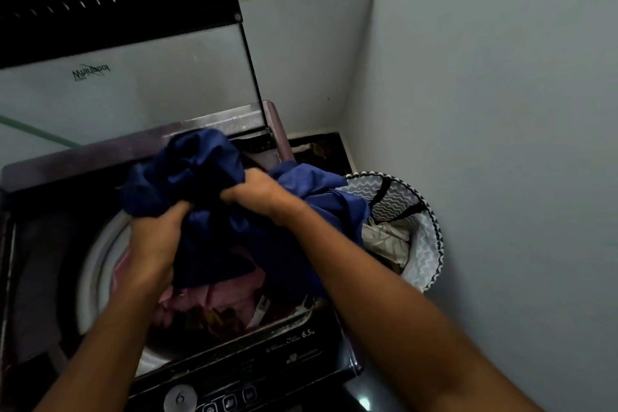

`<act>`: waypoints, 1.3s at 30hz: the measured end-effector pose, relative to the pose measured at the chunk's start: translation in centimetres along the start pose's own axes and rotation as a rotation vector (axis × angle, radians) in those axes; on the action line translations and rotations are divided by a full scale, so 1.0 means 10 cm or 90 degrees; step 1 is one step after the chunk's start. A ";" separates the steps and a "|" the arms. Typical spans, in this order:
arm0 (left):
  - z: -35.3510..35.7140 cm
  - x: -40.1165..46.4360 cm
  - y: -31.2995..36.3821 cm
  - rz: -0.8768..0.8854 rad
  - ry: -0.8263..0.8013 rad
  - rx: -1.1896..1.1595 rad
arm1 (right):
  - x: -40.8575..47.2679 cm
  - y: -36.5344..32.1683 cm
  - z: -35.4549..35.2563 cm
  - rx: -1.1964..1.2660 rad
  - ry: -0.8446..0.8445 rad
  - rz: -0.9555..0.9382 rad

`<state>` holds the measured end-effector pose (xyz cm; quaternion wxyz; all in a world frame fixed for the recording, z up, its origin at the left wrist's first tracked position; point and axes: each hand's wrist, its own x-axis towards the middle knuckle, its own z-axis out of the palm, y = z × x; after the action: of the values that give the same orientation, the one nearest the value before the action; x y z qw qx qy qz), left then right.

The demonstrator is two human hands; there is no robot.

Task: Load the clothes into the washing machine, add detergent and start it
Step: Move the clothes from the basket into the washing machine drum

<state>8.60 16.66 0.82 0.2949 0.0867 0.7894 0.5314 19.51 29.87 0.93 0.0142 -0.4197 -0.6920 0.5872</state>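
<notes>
Left grip [157,231]: the fingers were curled tight into a bunch of the dark blue garment [207,197], knuckles up, forearm running down to the lower left edge of the view.
Right grip [259,192]: it was clenched on a second bunch of the same blue cloth, just beside and slightly above the left grip, the two fists close but not touching.
Blue garment: it was gathered in a heap around both grips, bulging up beyond them and hanging down below them over the drum opening; a lighter blue fold trailed off to the right of the right grip toward the basket.
Washing machine [40,177]: a top loader, directly under both grips, with a dark maroon top.
Lid [133,87]: it stood raised behind the grips, glass panel facing the camera.
Drum [97,264]: its pale ring showed to the left of the left grip and below it.
Pink clothes [214,298]: they lay inside the drum, beneath the hanging blue cloth and under both grips.
Control panel [234,388]: it ran along the near edge of the machine, below the forearms, with a round dial and small buttons.
Laundry basket [424,244]: it stood on the floor to the right of the right grip, close against the machine's side, zigzag lining, with pale cloth [384,241] inside.
Wall [501,110]: plain grey, right of the basket.
</notes>
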 end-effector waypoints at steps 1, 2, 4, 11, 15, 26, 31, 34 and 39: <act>-0.04 0.02 -0.15 -0.054 -0.026 0.040 | 0.00 0.07 0.10 -0.068 -0.010 0.016; -0.08 0.02 -0.27 -0.102 -0.051 0.089 | 0.01 0.16 0.17 -0.122 -0.026 0.040; -0.10 0.04 -0.45 -0.134 -0.091 0.189 | -0.02 0.28 0.26 -0.162 -0.059 0.091; 0.42 -0.14 -0.38 0.271 -0.121 0.377 | -0.25 0.38 0.01 -0.424 0.339 -0.258; 0.86 -0.21 -0.33 0.454 -0.315 0.483 | -0.32 0.77 -0.41 -0.388 0.395 0.016; 1.42 -0.20 0.07 0.350 -0.587 0.722 | -0.04 1.41 -0.49 0.227 0.045 0.233; 1.39 -0.09 0.08 0.397 -0.589 0.695 | 0.00 1.35 -0.58 0.167 -0.031 0.230; 1.36 -0.05 0.07 0.398 -0.591 0.645 | 0.03 1.30 -0.62 0.145 0.020 0.230; 1.28 0.01 0.02 0.404 -0.569 0.541 | 0.03 1.09 -0.58 0.128 0.087 0.190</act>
<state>15.67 26.87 -2.36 0.3623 0.6320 0.6684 0.1499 28.45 34.27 -6.34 0.0159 -0.5533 -0.5569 0.6192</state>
